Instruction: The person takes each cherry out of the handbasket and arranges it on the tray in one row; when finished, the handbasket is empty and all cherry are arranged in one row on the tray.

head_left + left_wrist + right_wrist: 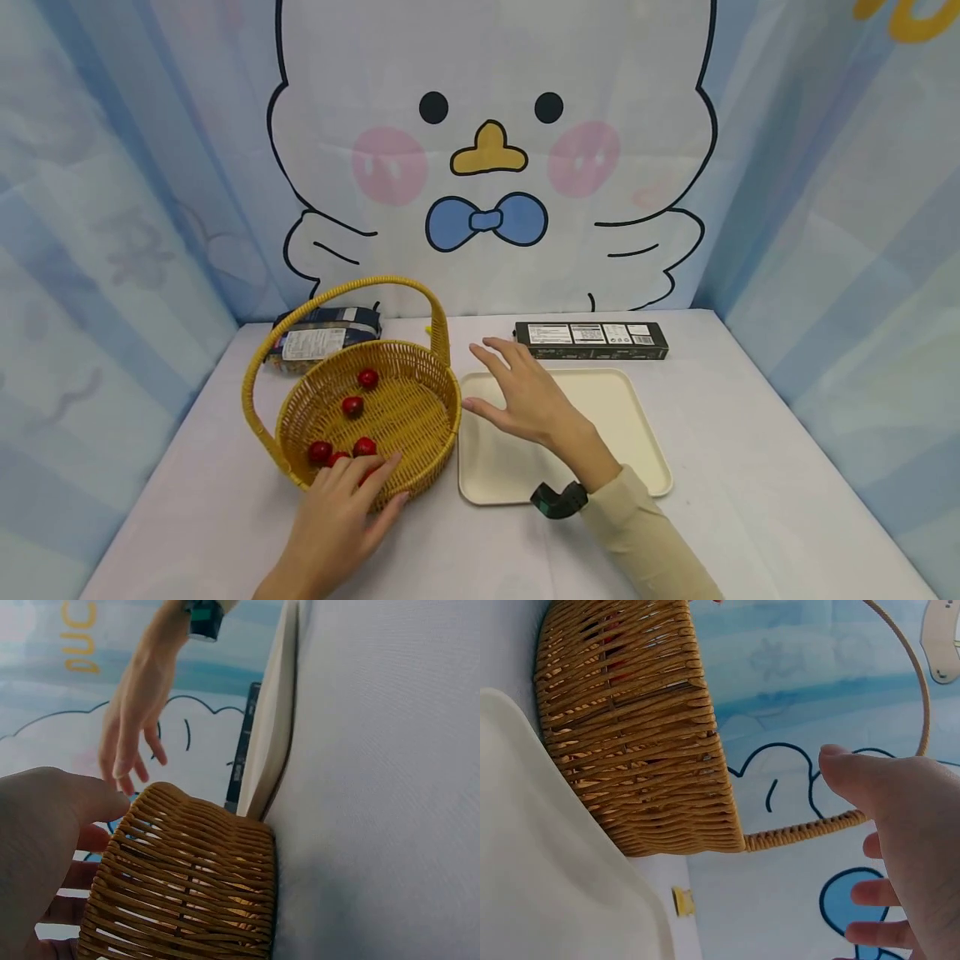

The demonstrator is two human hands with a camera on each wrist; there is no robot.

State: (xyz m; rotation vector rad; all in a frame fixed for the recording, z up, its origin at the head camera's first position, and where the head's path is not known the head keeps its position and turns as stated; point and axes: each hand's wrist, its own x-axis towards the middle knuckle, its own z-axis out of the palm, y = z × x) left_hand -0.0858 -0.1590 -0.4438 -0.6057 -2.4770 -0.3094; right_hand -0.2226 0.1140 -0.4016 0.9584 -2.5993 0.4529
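Observation:
A yellow wicker basket (420,392) with a tall arched handle stands left of centre, holding several small red cherries (352,407). My left hand (330,517) reaches over its near rim, fingers spread above the cherries closest to me and partly hiding them. In the left wrist view, the thumb (90,796) is at the rim on the outer side, with the other fingers beyond it. My right hand (528,396) hovers over a cream rectangular tray (495,475), fingers spread and holding nothing, fingertips toward the basket's right rim.
Behind the basket lies a dark blue snack bag (322,337) with a white label. A long black box (592,340) sits behind the tray. A small yellow object (682,901) shows near the basket's back. A printed curtain (487,275) bounds the table's far edge.

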